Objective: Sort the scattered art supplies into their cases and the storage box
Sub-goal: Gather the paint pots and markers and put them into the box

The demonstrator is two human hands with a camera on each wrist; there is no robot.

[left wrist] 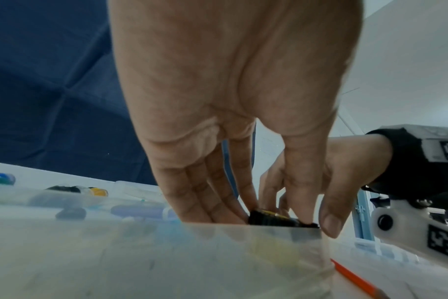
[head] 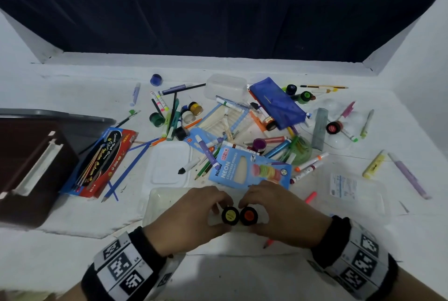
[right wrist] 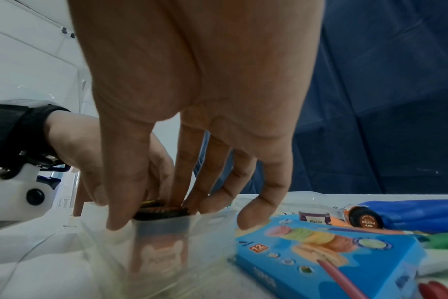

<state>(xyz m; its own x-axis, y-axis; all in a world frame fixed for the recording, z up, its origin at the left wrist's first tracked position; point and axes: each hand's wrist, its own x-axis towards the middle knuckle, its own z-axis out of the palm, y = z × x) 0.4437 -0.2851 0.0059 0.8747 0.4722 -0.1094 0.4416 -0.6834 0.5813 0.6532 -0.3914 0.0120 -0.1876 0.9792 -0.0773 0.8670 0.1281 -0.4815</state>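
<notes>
Two small paint jars with black caps stand side by side inside a clear plastic box (head: pixel 155 200) at the near middle of the table. My left hand (head: pixel 218 214) pinches the yellow-topped jar (head: pixel 230 215) between thumb and fingers. My right hand (head: pixel 261 214) pinches the orange-topped jar (head: pixel 248 215) the same way. In the left wrist view the yellow jar's cap (left wrist: pixel 274 219) shows just above the box wall (left wrist: pixel 166 252). In the right wrist view the orange jar (right wrist: pixel 161 234) sits behind the box wall (right wrist: pixel 212 240), with my fingertips (right wrist: pixel 115 220) on its cap.
A blue Neon pencil box (head: pixel 249 169) lies just beyond my hands. A brown storage box (head: pixel 29 167) and a red pencil pack (head: pixel 101 162) lie at the left. A clear lid (head: pixel 169 164), a blue pouch (head: pixel 276 104) and several markers, pencils and paint jars clutter the middle. A clear case (head: pixel 356 191) lies at the right.
</notes>
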